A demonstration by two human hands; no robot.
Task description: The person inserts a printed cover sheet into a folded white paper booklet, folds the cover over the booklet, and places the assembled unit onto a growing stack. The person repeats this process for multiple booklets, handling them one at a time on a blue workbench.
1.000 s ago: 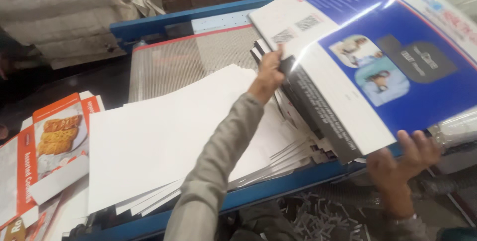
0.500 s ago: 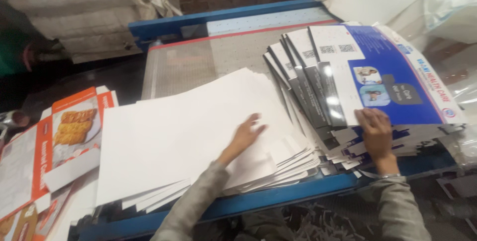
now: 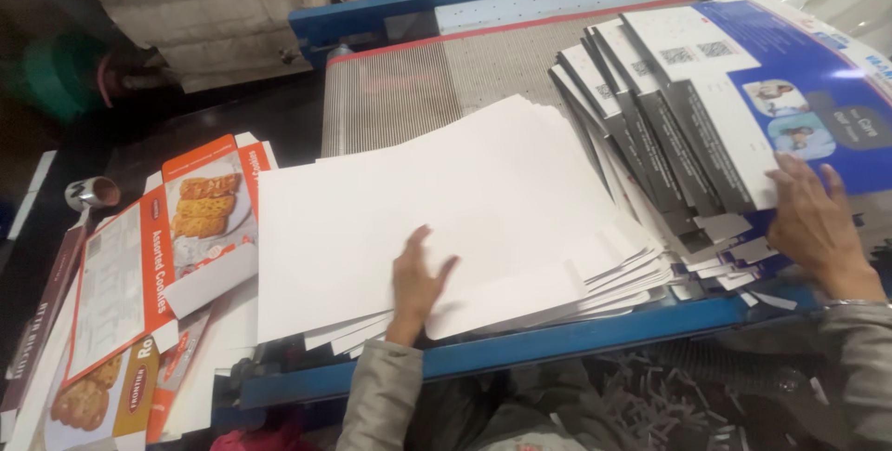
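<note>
Hands on two stacks of flat carton blanks, sorting partway through.

Orange biscuit-carton blanks (image 3: 139,274) lie loose at the lower left of the frame. At centre your left hand (image 3: 416,279) rests flat, fingers spread, gripping nothing, on the white-side-up stack (image 3: 446,200) on the blue table (image 3: 557,344). At right your right hand (image 3: 818,223) presses open-palmed on the fanned blue printed stack (image 3: 734,107); those sheets look not yet squared up.
</note>
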